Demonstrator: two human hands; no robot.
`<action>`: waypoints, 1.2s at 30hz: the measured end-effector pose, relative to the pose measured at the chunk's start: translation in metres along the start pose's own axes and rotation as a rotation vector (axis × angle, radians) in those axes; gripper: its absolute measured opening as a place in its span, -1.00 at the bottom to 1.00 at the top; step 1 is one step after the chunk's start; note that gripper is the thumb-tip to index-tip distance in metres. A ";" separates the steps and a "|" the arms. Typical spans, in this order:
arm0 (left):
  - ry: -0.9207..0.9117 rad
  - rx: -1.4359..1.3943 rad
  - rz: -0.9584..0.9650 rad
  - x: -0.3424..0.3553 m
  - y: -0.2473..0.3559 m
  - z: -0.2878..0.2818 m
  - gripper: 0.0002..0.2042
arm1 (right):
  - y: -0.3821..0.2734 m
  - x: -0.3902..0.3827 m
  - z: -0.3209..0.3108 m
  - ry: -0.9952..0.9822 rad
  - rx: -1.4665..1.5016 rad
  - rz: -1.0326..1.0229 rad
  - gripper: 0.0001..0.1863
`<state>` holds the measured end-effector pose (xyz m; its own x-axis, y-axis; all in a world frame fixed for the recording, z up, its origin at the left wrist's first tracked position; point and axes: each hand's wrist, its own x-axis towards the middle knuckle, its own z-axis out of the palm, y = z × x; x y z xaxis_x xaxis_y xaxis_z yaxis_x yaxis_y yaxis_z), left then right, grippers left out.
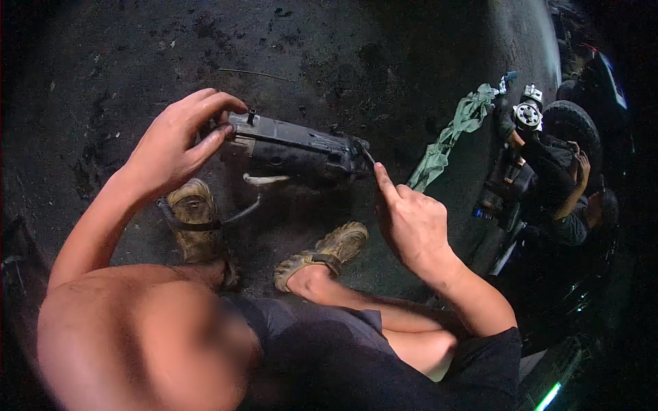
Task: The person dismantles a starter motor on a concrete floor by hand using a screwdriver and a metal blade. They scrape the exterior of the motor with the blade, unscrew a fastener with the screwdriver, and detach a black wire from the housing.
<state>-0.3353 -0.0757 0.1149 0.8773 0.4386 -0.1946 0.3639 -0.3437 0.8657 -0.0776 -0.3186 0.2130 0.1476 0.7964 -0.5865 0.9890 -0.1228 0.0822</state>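
A long, dark, grimy part with a ridged, rounded body is between my hands, above the dark ground. My left hand grips its left end, thumb and fingers closed around it beside a short black upright stub. My right hand is closed on a thin, dark tool, with the index finger stretched along it. The tool's tip meets the part's right end; its kind is hidden in the palm. A pale, curved piece shows just under the part.
A crumpled green cloth or sheet lies to the right. Beyond it, another person works beside a metal part with a round, holed face and a tyre. A thin rod lies on the ground ahead. My sandals are below.
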 end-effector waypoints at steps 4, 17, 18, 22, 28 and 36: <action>-0.015 -0.004 -0.025 0.000 -0.005 0.002 -0.74 | -0.013 0.004 -0.004 -0.081 -0.050 -0.005 -0.34; 0.009 -0.001 0.034 0.002 0.001 0.001 -0.76 | -0.026 0.011 -0.014 -0.087 -0.150 -0.015 -0.44; 0.012 0.000 0.037 0.002 0.002 0.000 -0.76 | -0.027 0.006 -0.006 -0.100 -0.166 -0.055 -0.43; 0.013 -0.001 0.034 0.001 0.001 -0.001 -0.76 | -0.028 0.009 -0.011 -0.115 -0.126 -0.037 -0.41; 0.019 0.001 0.045 0.000 0.002 -0.004 -0.77 | -0.025 0.008 -0.013 -0.112 -0.115 -0.019 -0.39; 0.022 0.002 0.043 -0.002 0.002 -0.004 -0.78 | -0.029 0.015 -0.018 -0.076 -0.140 -0.034 -0.42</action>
<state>-0.3381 -0.0738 0.1189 0.8851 0.4417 -0.1469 0.3266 -0.3646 0.8720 -0.1035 -0.2926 0.2159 0.1188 0.7509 -0.6497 0.9854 -0.0087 0.1701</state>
